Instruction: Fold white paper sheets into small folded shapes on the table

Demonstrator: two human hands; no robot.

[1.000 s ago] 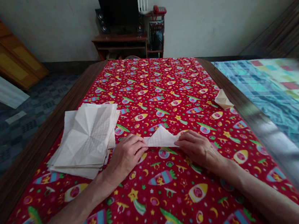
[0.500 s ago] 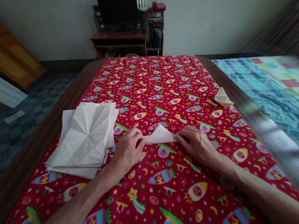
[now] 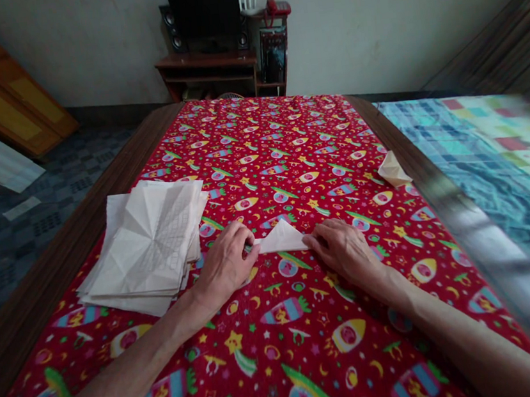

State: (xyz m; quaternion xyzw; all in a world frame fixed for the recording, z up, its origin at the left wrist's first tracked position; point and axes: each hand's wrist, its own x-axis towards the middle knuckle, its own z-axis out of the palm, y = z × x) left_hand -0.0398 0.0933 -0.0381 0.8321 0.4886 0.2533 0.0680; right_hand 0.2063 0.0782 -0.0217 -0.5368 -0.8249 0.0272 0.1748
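Both hands on the folded paper, mid-desk.
I see left hand [image 3: 225, 266] and right hand [image 3: 346, 251] each with grip pressed on an end of folded paper [image 3: 281, 239]; paper stack [image 3: 148, 245] just left.

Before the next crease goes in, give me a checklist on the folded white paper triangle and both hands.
1. Folded white paper triangle lies flat on the red rocket-print cloth: ok.
2. Left hand pins its left corner: ok.
3. Right hand pins its right corner: ok.
4. Triangle's edges aligned: cannot tell.
5. Stack of creased white sheets lies apart from the triangle: ok.
6. Small folded cream paper piece near the cloth's right edge, out of the way: ok.
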